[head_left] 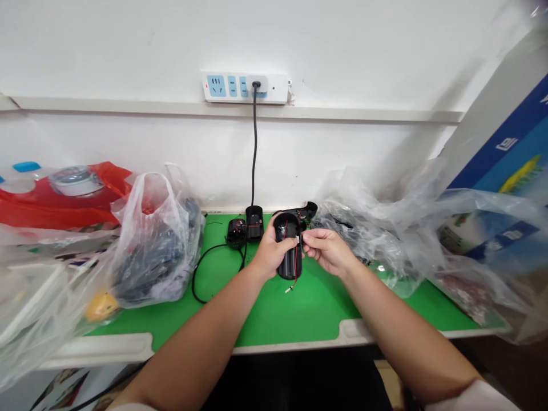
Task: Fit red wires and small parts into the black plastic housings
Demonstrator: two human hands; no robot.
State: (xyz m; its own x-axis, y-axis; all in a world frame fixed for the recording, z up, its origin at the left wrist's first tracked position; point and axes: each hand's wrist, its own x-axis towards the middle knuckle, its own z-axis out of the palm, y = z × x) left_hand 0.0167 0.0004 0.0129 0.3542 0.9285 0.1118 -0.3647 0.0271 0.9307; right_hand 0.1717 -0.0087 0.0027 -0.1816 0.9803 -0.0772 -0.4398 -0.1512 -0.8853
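Note:
My left hand (273, 249) grips a black plastic housing (290, 264) from its left side, thumb laid across the front. The housing is rounded at the top, with a hollow upper part and ribbed lower part. A thin red wire with a small white connector (289, 289) hangs from its lower end. At its right edge, my right hand (324, 246) has thumb and forefinger pinched together close to a small white piece; whether it holds that piece or a wire is too small to tell. Behind the hands lies another black part (307, 212) with red wires.
Two more black housings (245, 227) with wires sit at the back of the green mat (295, 325). A black cable runs up to a power strip (245, 87). Plastic bags (156, 251) crowd the left; clear bags (377, 245) and a large box (509, 148) flank the right.

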